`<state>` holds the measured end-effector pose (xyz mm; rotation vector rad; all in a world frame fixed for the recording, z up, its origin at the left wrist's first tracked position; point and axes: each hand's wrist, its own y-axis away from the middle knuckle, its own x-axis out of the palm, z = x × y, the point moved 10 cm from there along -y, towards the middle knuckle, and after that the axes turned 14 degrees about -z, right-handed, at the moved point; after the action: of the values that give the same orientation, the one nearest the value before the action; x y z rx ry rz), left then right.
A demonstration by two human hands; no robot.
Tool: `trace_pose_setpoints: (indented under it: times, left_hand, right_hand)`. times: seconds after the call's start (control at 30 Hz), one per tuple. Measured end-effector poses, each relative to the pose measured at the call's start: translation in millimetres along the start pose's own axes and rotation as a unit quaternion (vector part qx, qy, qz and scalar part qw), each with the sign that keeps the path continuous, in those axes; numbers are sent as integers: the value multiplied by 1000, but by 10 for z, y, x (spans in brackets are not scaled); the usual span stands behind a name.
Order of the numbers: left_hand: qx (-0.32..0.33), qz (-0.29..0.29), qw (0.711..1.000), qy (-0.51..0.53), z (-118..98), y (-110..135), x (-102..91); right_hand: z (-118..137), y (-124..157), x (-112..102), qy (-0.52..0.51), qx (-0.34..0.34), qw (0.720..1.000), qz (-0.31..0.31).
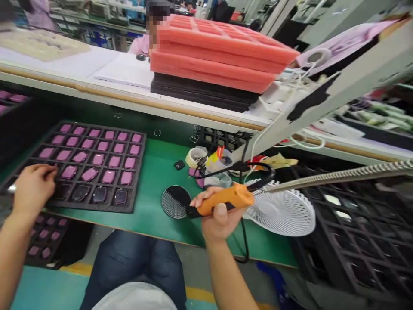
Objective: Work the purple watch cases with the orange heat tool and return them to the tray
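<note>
My right hand [222, 219] is wrapped round an orange corded hand tool [226, 200] with a black front end. That end points left, over a round mesh disc [176, 201] on the green bench. At the left, my left hand [36, 185] is over the front left corner of a black compartment tray [137, 172], fingers bent together; whatever they pinch is hidden. Pink square watch-like pieces [109, 176] fill most of the tray's compartments. Its nearest row holds dark-faced ones [100, 194].
A white slotted basket [280, 211] sits right of the tool, beneath a flexible metal arm [338, 174]. A small black piece [179, 164] and a tape roll [196, 157] lie behind the disc. Red foam trays [219, 64] stack on the shelf; dark trays [355, 232] stand right.
</note>
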<state>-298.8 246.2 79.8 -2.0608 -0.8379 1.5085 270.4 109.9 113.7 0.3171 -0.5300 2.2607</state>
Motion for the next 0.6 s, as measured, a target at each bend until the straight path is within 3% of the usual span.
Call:
trace_pose_setpoints:
  times: [0.07,0.23,0.4,0.6]
  left_hand:
    - [9,4,1000,-1,-1,26,75]
    - [96,61,990,-81,-246,199,288]
    - [122,119,974,-151,-299,249,411]
    - [76,146,977,-133,-383,123,356]
  right_hand:
    - [6,23,29,2,-19,1000,2]
    - [-37,100,94,-20,-35,999,4]
    - [-122,137,133,-25,-29,999,8]
    - [-165,175,187,-27,-24,999,15]
